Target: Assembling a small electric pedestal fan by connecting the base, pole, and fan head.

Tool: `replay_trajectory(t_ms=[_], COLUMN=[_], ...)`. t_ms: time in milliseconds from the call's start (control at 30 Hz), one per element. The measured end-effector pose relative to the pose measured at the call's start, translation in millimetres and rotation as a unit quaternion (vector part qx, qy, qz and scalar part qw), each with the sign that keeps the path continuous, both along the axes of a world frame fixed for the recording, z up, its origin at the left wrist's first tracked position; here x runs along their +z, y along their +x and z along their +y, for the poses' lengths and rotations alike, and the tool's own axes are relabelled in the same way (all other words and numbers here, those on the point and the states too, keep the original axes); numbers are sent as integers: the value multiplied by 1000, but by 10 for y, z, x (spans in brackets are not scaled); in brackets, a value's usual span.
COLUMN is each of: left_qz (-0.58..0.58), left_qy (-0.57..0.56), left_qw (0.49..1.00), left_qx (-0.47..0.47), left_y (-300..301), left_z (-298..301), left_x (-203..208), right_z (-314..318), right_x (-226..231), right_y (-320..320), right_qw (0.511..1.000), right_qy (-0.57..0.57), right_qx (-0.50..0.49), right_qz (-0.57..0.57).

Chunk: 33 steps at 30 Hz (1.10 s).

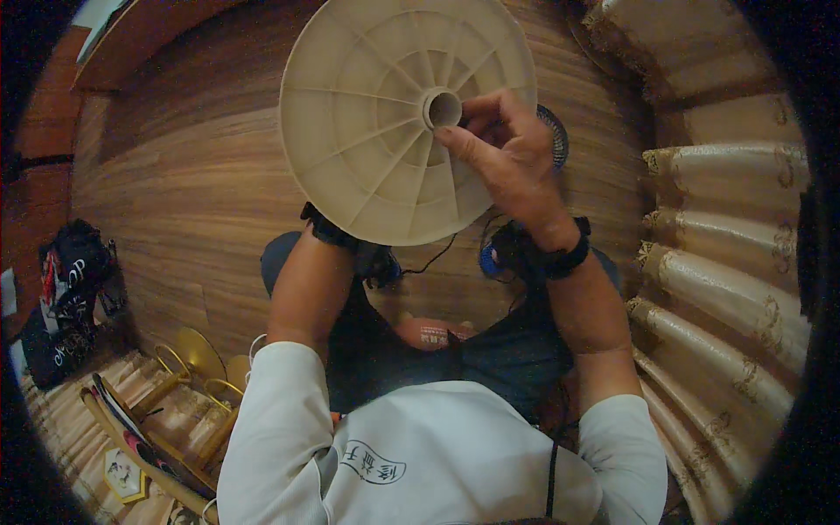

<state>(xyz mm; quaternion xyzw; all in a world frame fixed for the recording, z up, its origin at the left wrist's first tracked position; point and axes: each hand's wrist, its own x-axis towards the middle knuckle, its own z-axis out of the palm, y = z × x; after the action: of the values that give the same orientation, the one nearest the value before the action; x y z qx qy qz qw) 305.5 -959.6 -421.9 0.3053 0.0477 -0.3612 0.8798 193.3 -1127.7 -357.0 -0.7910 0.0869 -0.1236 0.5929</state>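
A large round beige plastic disc (350, 131), like a fan base seen from its ribbed side, is held up in front of me. Ribs spread out from the short hollow tube (430, 108) at its centre. My right hand (507, 144) reaches over the disc from the right, thumb and fingers closed about the tube's right edge. Behind the disc's lower left edge my left forearm (306, 280) disappears, a dark band at its wrist. The disc hides my left hand, so its grip does not show.
Wood-patterned floor (175, 201) lies beneath. Gold patterned curtains (726, 236) hang at right. A gold-framed rack (188, 429) stands lower left, near a black printed bag (74, 297). A dark ribbed round object (555, 136) shows behind my right hand. A thin cable (429, 262) runs between my legs.
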Motion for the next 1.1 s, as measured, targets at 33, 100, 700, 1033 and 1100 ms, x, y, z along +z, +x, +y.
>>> replay_trajectory(t_ms=[33, 100, 700, 1033, 1100], left_qz=[0, -1, -17, -104, -106], left_qy=[-1, -1, 18, 228, 242], left_qw=[1000, 1000, 999, 948, 947], left_qx=[1, -1, 36, 198, 182], left_y=[-5, 3, 36, 151, 123], left_z=[15, 23, -15, -76, -64], left_x=[0, 0, 56, 186, 233], right_z=[3, 5, -33, -46, -42], right_x=[6, 2, -109, -181, -167], right_y=[4, 10, 55, 26, 31], right_qw=[1000, 1000, 999, 999, 996], right_qy=[-2, -10, -1, 15, 41], right_qx=[2, 3, -19, -10, -11], right_qz=[-2, -1, 27, 49, 75])
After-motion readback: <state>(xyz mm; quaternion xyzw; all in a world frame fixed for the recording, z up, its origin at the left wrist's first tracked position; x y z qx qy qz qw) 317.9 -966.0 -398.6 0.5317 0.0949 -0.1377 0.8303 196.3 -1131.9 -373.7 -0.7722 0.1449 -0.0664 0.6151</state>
